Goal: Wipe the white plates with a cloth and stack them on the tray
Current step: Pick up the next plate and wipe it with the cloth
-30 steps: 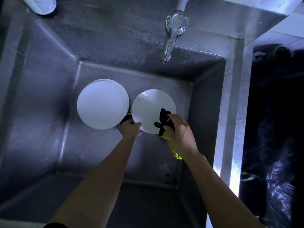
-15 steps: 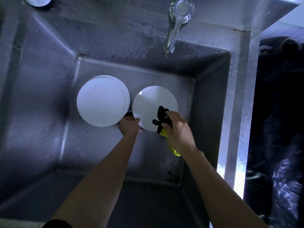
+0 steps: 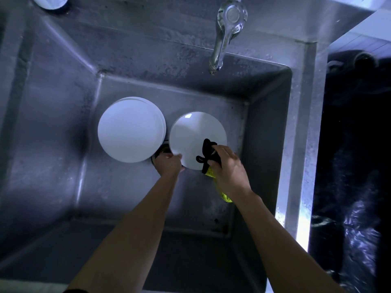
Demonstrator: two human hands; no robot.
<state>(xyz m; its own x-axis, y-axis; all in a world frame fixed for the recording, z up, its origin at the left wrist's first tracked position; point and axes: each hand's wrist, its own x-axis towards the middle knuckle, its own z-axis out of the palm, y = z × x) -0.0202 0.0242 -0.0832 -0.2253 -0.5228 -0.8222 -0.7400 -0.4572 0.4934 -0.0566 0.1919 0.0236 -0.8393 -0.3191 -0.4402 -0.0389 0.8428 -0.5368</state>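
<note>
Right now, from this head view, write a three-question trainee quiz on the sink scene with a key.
1. True or false: the left hand holds the single plate by its rim.
2. What does the right hand press on that plate?
A. a black and yellow cloth
B. a brush
C. a bar of soap
3. Fill in: the stack of plates sits to the ____ of the held plate, inside the sink.

Key: 1 true; 2 A; 3 left.

Left hand (image 3: 169, 166) holding plate (image 3: 194, 136), right hand (image 3: 229, 170) pressing cloth (image 3: 208, 154)
</note>
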